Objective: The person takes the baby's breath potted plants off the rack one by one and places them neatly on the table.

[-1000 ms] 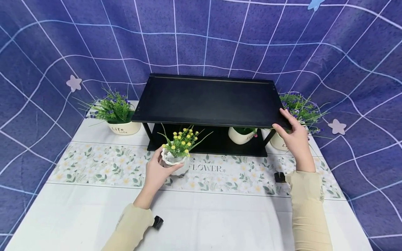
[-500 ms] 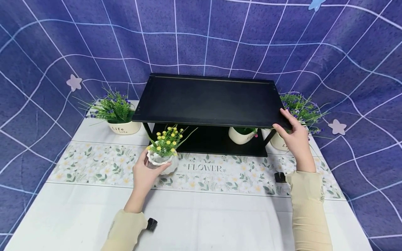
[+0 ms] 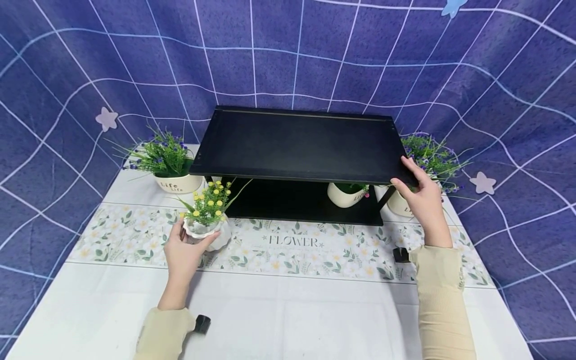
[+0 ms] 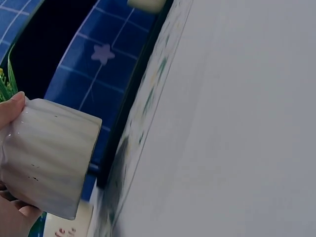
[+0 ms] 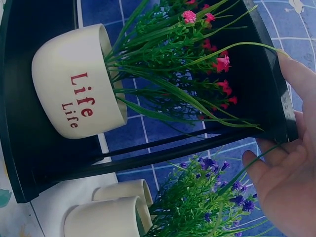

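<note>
My left hand [image 3: 183,252] grips a white, ruffled-rim flower pot [image 3: 220,240] with yellow flowers [image 3: 210,202], in front of the left end of a black two-tier shelf [image 3: 301,145]. In the left wrist view the pot [image 4: 52,153] appears raised off the table, and its flowers are mostly cut off. With my right hand [image 3: 423,197] I hold the front right corner of the shelf's top board. The right wrist view shows fingers around that corner. On the lower tier stands a cream "Life" pot [image 5: 79,84] with pink flowers [image 5: 223,63].
Cream pots with purple flowers flank the shelf, one at its left [image 3: 177,184] and another at its right [image 3: 399,204]. A floral "FLOWER" band [image 3: 292,250] crosses the white table [image 3: 315,320]. Behind hangs a blue gridded cloth [image 3: 288,65].
My left hand has carried the pot of yellow flowers leftward, from in front of the lower tier's left part to its left end. The right hand stays on the shelf corner.
</note>
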The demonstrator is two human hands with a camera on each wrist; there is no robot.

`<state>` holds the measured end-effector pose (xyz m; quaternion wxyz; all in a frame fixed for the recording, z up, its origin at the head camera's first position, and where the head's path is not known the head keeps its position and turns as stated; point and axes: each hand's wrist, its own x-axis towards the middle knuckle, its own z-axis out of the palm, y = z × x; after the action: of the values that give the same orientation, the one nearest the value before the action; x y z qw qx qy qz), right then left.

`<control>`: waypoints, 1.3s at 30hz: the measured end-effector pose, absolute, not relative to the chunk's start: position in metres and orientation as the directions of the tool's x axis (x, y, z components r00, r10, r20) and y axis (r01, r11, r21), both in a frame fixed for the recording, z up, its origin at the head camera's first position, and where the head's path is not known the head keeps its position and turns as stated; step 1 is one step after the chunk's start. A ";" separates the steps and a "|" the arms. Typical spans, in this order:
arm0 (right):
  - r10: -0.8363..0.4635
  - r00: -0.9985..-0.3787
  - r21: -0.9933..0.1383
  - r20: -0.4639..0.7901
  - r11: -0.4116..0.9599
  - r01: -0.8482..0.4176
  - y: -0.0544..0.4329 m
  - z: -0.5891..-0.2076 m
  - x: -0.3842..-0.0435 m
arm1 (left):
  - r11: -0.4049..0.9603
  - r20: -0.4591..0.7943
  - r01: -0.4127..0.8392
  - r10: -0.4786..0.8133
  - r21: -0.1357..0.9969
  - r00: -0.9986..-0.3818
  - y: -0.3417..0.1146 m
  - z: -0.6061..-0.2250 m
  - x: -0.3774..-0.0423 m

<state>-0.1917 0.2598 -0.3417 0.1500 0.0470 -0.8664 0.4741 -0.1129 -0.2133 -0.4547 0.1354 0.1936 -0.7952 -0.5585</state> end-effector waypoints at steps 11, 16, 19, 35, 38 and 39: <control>0.061 -0.952 -0.803 0.301 0.555 -0.218 0.261 -0.342 -0.192 | 0.280 0.033 -0.148 -0.553 0.949 -0.832 -0.247 -0.459 -0.133; 0.066 -0.953 -0.800 0.297 0.561 -0.211 0.262 -0.341 -0.191 | 0.277 0.018 -0.180 -0.586 0.944 -0.810 -0.261 -0.460 -0.148; 0.064 -0.952 -0.806 0.300 0.551 -0.217 0.262 -0.342 -0.191 | 0.312 0.015 -0.218 -0.602 0.925 -0.799 -0.267 -0.462 -0.155; 0.068 -0.956 -0.800 0.284 0.566 -0.198 0.266 -0.352 -0.200 | 0.150 -0.065 -0.206 -0.638 0.967 -0.767 -0.290 -0.470 -0.184; 0.079 -0.958 -0.789 0.277 0.587 -0.180 0.274 -0.363 -0.208 | 0.191 -0.040 -0.211 -0.644 0.959 -0.764 -0.291 -0.471 -0.188; 0.080 -0.958 -0.786 0.275 0.592 -0.177 0.276 -0.365 -0.210 | 0.206 -0.031 -0.212 -0.645 0.955 -0.764 -0.291 -0.471 -0.188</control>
<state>-0.2099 0.2755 -0.3649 0.1422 0.0275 -0.8808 0.4509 -0.1883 -0.2914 -0.4713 0.1924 0.2847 -0.7523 -0.5622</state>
